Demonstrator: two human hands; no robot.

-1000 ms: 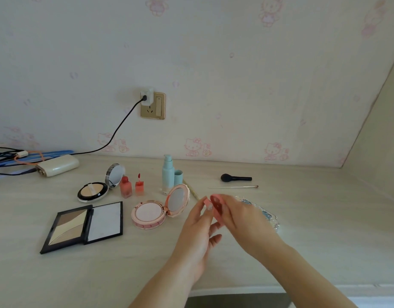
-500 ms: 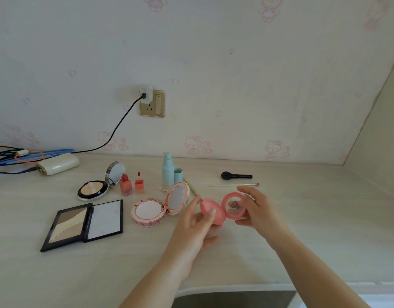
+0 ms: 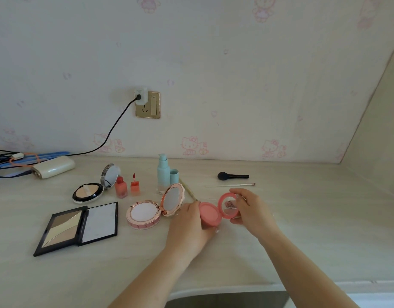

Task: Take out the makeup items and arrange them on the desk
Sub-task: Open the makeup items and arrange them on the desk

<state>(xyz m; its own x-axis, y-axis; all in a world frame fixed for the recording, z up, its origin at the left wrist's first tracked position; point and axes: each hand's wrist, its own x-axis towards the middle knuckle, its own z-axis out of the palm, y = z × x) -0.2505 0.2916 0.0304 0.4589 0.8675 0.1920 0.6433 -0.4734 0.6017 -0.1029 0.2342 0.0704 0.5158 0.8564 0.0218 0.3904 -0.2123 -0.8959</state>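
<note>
Opened makeup items in a row on the pale wood-grain bench (image 3: 302,230); 1 round pink blush compact being added.

From left: black rectangular contour palette (image 3: 77,227), lid laid flat; black-rimmed round powder compact (image 3: 87,192), mirror upright; 2 small coral lip-tint bottles (image 3: 126,186); pale blue pump bottle (image 3: 163,173) with its cap beside it; rose-gold scalloped cushion compact (image 3: 156,207), lid raised. All lie open, seemingly for display. Just right of it, the left hand (image 3: 189,225) cups the round pink blush compact (image 3: 210,213) by its base, while the right hand (image 3: 250,208) pinches its clear hinged lid open, low over the bench. Behind: black powder brush (image 3: 232,175), thin brush (image 3: 231,185).
</note>
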